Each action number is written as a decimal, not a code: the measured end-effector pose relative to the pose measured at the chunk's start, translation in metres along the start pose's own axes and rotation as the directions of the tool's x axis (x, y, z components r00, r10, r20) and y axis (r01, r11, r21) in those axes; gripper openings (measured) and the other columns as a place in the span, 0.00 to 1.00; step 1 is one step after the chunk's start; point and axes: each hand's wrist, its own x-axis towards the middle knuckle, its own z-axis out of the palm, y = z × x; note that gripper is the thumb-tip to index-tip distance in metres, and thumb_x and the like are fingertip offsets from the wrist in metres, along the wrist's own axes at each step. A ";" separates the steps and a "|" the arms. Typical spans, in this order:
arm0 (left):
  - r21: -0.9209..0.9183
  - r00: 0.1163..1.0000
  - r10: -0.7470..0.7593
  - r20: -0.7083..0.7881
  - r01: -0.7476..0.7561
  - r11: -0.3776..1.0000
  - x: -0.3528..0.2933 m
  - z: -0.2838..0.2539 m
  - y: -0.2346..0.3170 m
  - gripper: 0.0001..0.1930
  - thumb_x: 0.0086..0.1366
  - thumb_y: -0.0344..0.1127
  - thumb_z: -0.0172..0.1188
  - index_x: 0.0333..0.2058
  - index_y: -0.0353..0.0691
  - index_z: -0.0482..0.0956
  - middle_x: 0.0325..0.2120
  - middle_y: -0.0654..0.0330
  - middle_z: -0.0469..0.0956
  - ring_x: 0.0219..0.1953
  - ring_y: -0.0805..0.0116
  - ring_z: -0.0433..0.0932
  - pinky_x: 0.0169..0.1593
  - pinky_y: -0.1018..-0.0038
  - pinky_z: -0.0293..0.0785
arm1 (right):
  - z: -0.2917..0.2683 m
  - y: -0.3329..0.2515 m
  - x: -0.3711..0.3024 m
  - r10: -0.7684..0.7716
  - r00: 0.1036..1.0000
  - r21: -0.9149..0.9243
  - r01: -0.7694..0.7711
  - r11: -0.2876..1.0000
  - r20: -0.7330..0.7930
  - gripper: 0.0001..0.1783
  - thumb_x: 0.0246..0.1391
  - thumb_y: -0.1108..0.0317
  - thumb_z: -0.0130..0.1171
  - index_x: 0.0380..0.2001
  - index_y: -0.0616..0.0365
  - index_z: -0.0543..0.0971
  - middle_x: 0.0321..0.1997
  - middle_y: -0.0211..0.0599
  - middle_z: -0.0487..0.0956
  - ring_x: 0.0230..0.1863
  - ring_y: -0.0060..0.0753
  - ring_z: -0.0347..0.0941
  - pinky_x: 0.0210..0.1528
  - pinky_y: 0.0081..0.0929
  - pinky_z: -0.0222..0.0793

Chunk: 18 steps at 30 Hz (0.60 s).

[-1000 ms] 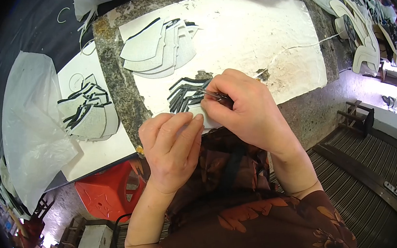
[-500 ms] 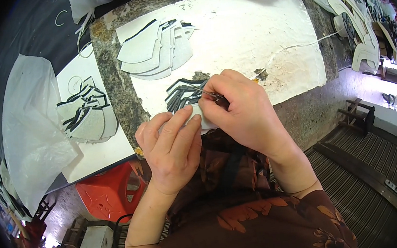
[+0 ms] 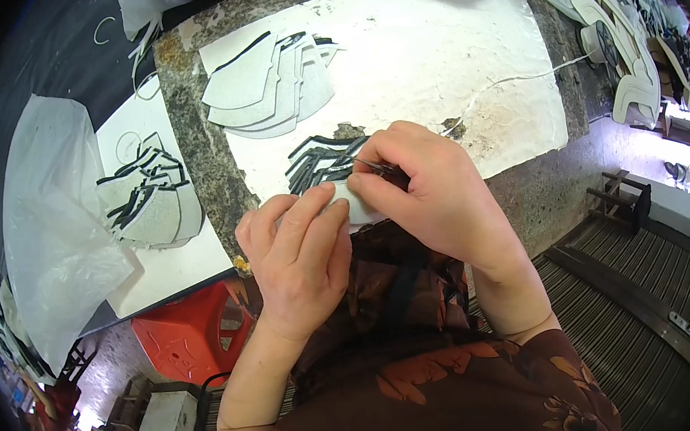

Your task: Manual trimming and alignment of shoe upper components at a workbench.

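My right hand (image 3: pixel 425 177) pinches a thin, pointed metal tool (image 3: pixel 366 163), its dark rear part mostly hidden in the palm. Its tip reaches over a stack of light grey, curved cut pieces with black strips (image 3: pixel 318 161) along their edges. My left hand (image 3: pixel 294 250) is at the near edge of the stack, fingertips pressed together on a light grey piece (image 3: pixel 342 189). Both hands cover much of that piece. Farther off lies a fanned group of similar grey pieces (image 3: pixel 264 85), some with black edging.
Under the work is a worn white board (image 3: pixel 444 37) on a stone-like slab (image 3: pixel 207 146). At left, more black-edged pieces (image 3: pixel 159 210) lie beside a clear plastic bag (image 3: pixel 60 220). A white cord (image 3: pixel 507 80) crosses the board's right side. Below left stands a red stool (image 3: pixel 185 337).
My right hand has shifted slightly right, drawing the tool back a little from the black strips. My left hand stays nearly in place.
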 end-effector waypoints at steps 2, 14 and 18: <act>0.004 1.000 -0.005 0.006 0.005 1.000 0.000 0.000 0.001 0.14 0.56 0.27 0.69 0.42 0.43 0.85 0.48 0.63 0.82 0.49 0.58 0.74 0.54 0.64 0.66 | -0.002 0.002 -0.001 0.000 1.000 -0.009 0.000 1.000 -0.011 0.05 0.54 0.72 0.65 0.32 0.61 0.80 0.30 0.40 0.77 0.32 0.38 0.74 0.36 0.31 0.70; -0.003 0.999 -0.023 0.023 0.023 1.000 0.003 0.002 0.003 0.17 0.58 0.28 0.68 0.48 0.42 0.85 0.47 0.62 0.81 0.49 0.59 0.74 0.56 0.64 0.66 | -0.011 0.010 0.002 -0.024 0.998 -0.041 0.022 0.999 -0.050 0.07 0.56 0.69 0.64 0.32 0.61 0.80 0.30 0.40 0.77 0.32 0.41 0.75 0.35 0.34 0.70; 0.028 0.999 -0.032 0.044 0.031 0.999 0.001 0.000 0.004 0.19 0.59 0.28 0.67 0.50 0.41 0.85 0.47 0.63 0.80 0.49 0.59 0.73 0.56 0.64 0.66 | -0.005 0.011 0.003 -0.036 0.996 -0.038 0.034 0.999 -0.078 0.07 0.55 0.71 0.65 0.31 0.62 0.79 0.29 0.38 0.77 0.30 0.36 0.73 0.33 0.31 0.69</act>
